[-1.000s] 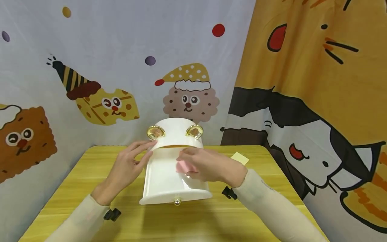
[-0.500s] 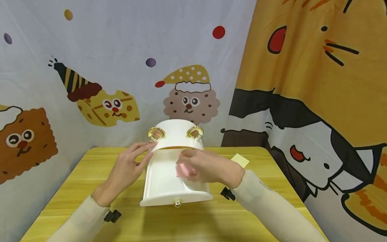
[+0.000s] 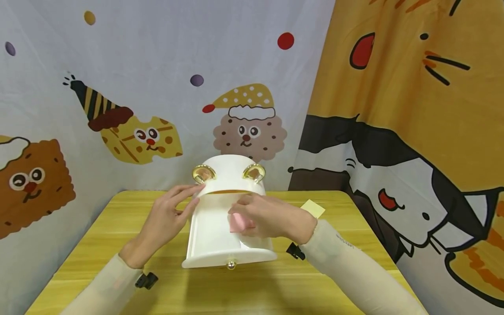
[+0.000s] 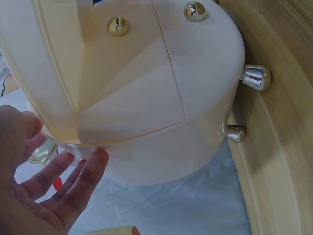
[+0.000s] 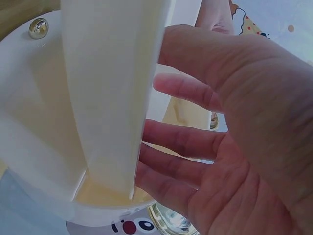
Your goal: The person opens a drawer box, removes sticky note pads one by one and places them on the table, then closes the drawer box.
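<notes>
A white box (image 3: 212, 236) with a rounded top and a gold ball knob low on its front stands on the table. Two gold rings (image 3: 253, 173) stick up from its top like ears. My left hand (image 3: 165, 214) touches the box's upper left edge with spread fingertips. Against the white front, my right hand (image 3: 267, 218) holds a small pink piece (image 3: 238, 223), cloth or paper, I cannot tell which. The right wrist view shows the fingers (image 5: 181, 139) reaching the edge of a white panel (image 5: 115, 98); the pink piece is hidden there.
A yellow square of paper (image 3: 313, 208) lies on the wooden table (image 3: 157, 245), right of the box. Behind stands a cartoon-printed curtain (image 3: 157, 52). In the left wrist view, the box shows gold knobs (image 4: 118, 26) and gold feet (image 4: 256, 78).
The right hand and the pink piece have shifted slightly down along the white front. My left hand keeps its place at the box's edge.
</notes>
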A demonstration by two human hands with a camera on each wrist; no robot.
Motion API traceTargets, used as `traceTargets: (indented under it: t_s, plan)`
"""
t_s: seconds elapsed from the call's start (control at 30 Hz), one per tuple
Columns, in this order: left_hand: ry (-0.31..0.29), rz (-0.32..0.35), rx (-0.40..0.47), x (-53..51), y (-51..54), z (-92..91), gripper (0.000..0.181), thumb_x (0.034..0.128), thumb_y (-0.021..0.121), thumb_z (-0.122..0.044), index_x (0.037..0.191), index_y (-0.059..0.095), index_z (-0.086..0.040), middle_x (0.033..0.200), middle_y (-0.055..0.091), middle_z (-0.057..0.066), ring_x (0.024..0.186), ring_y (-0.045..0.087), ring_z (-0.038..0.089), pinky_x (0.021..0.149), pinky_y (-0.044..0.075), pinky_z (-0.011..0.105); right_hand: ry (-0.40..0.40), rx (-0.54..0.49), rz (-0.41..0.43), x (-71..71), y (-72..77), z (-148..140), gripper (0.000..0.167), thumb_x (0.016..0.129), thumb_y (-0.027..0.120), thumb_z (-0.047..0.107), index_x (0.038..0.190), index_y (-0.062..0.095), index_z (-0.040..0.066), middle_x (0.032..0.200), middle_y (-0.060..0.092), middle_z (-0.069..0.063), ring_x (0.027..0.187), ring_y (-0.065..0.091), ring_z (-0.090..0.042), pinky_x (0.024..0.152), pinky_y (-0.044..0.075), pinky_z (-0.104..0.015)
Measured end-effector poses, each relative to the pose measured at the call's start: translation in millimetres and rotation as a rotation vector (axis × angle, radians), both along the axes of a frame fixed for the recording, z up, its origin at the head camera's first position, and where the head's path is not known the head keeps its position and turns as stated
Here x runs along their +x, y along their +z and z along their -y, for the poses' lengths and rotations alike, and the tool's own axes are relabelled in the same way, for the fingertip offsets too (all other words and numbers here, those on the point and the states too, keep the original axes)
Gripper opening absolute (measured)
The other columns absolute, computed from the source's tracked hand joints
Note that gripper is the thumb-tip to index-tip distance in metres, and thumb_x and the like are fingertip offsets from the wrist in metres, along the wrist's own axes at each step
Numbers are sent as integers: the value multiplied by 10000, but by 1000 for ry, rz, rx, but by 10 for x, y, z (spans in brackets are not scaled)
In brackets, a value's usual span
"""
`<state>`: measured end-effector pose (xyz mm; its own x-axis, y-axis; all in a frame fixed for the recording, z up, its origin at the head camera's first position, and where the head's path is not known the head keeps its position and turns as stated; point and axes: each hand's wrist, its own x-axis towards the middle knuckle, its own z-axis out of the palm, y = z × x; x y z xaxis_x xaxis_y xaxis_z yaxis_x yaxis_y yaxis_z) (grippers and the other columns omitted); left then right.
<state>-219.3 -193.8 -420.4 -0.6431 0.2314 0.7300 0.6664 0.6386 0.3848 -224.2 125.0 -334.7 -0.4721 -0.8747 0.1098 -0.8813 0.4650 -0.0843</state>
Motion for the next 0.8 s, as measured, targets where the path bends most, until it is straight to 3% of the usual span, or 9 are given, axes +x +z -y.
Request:
traceTargets:
  t_s: [0.2, 0.47, 0.8]
  plan:
    - [0, 7, 6, 3, -1, 5, 448, 1083, 814, -18, 1511, 797, -151, 1376, 798, 134, 1029, 850, 290, 682, 639, 136, 0, 8, 1, -11, -9, 5, 318, 1036, 921, 284, 1313, 810, 173, 1258, 781, -50, 979, 677, -135, 820, 619, -243]
    - [-3, 9, 4, 2, 3, -2, 438, 1083, 813, -17, 1504, 800, -138, 1375, 801, 143, 1028, 848, 293, 676, 638, 137, 0, 13, -7, 1, -18, -4, 400, 983, 927, 183, 1362, 801, 170, 1340, 775, -70, 1077, 709, -169, 879, 645, -276]
    - [5, 3, -15, 14, 23, -8, 437, 1086, 811, -24, 1510, 795, -133, 1370, 798, 156, 1003, 846, 289, 664, 634, 137, 21, 22, -29, -16, -18, 11, 436, 942, 922, 124, 1360, 804, 155, 1321, 777, -80, 1155, 729, -199, 986, 654, -311]
